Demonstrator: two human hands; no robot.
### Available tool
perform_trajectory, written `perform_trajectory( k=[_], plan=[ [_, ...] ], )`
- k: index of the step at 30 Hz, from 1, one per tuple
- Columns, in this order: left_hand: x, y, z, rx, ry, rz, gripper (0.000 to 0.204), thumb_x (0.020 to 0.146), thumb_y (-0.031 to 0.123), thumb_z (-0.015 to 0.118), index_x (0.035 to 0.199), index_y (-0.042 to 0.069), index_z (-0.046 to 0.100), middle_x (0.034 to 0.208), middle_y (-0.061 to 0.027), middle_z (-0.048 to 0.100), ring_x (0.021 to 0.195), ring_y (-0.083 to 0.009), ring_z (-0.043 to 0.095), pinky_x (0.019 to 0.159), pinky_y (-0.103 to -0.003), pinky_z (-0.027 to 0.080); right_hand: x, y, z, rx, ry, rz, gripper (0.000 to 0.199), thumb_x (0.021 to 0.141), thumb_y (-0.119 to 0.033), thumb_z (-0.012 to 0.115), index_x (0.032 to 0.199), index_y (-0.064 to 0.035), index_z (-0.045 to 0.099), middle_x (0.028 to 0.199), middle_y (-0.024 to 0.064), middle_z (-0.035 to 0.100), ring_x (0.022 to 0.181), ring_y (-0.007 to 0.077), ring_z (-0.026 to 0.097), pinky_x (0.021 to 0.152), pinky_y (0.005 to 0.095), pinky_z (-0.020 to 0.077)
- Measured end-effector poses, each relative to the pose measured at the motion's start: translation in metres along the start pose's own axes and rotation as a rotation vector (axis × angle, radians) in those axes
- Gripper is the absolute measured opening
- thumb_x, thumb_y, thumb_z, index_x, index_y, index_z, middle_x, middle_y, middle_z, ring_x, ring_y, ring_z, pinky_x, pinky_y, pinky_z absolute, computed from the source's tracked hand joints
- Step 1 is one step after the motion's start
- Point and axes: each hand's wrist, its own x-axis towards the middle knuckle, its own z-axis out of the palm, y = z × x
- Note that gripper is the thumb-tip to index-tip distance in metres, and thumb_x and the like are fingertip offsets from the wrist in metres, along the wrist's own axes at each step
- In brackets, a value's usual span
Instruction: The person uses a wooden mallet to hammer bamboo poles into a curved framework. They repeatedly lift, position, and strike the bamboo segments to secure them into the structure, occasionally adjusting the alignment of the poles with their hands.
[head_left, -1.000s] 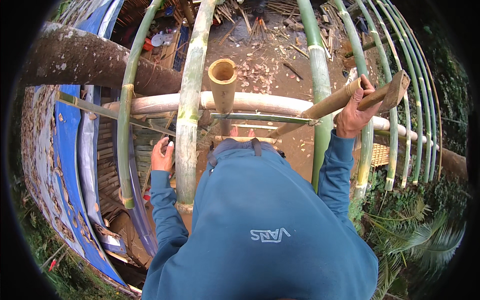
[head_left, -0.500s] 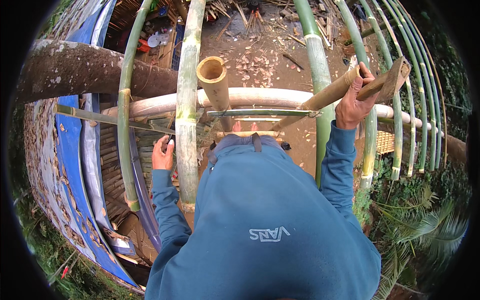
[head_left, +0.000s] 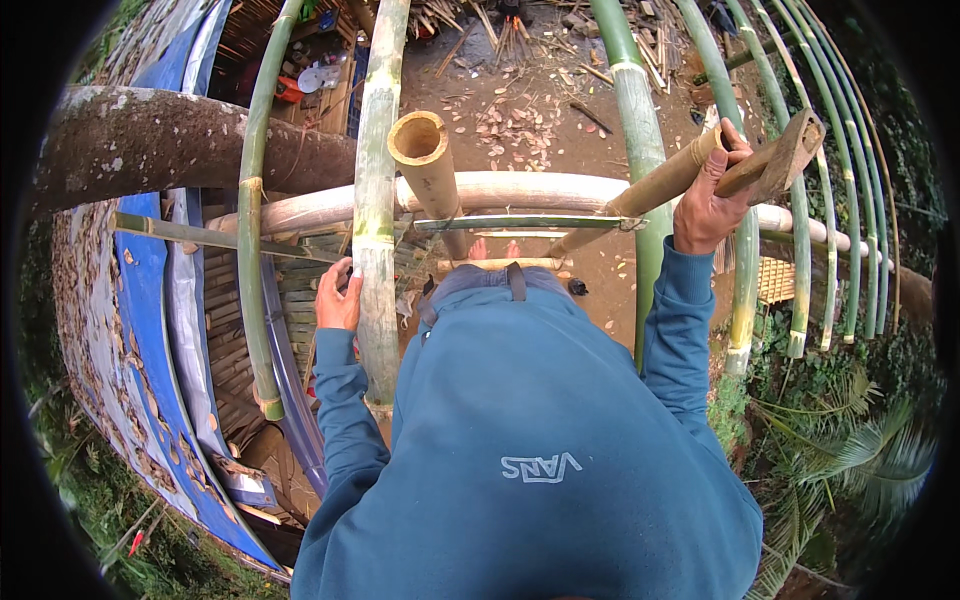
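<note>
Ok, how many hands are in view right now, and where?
2. The left hand is beside a thick bamboo pole; the right hand is curled at the top of a slanting bamboo post. Some fingers are partly hidden.

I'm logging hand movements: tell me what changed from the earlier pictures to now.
The left hand has moved right and slightly up, to the edge of the thick pale-green pole; contact is unclear. The right hand stays on the upper end of the slanting brown bamboo pole.
</note>
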Motion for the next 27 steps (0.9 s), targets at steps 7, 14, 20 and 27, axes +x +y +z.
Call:
perform_trajectory(
  k=[7,14,20,27],
  plan=[
    [0.005,0.007,0.004,-0.013,-0.03,-0.008,0.041,0.087,0.022,0.064,0.124,0.005,0.056,0.12,-0.0158,0.056,0.108,-0.0286,0.059,0.09,-0.038,0.049,0.0,0.0,0.0,0.018,0.003,0.02,0.018,0.095,-0.008,0.053,0.099,-0.0009,0.037,0.106,0.0203,0.05,0.114,0.0321,0.053,0.095,0.0433,0.0409],
    [0.008,0.01,0.003,0.016,-0.034,0.008,0.041,0.088,0.022,0.064,0.123,0.004,0.056,0.12,-0.0163,0.056,0.108,-0.0281,0.059,0.091,-0.039,0.048,-0.001,0.007,-0.001,-0.008,0.008,-0.026,0.019,0.095,-0.009,0.054,0.099,-0.0012,0.037,0.106,0.0199,0.051,0.113,0.0326,0.054,0.094,0.0434,0.0418],
    [0.011,0.002,-0.003,0.017,-0.021,-0.001,0.041,0.087,0.024,0.064,0.123,0.006,0.057,0.121,-0.0167,0.056,0.108,-0.0297,0.059,0.09,-0.04,0.048,-0.003,0.009,0.0,0.013,0.052,0.04,0.019,0.095,-0.012,0.056,0.099,-0.0014,0.04,0.109,0.0205,0.054,0.112,0.0303,0.055,0.095,0.0426,0.0431],
    [0.015,0.011,-0.03,0.037,0.104,-0.007,0.037,0.087,0.025,0.065,0.119,0.006,0.06,0.115,-0.0156,0.058,0.106,-0.0302,0.06,0.088,-0.039,0.049,-0.004,0.003,0.002,0.035,0.04,0.06,0.019,0.097,-0.017,0.052,0.094,-0.0015,0.04,0.115,0.0219,0.055,0.115,0.0308,0.054,0.098,0.041,0.0415]
  ],
)
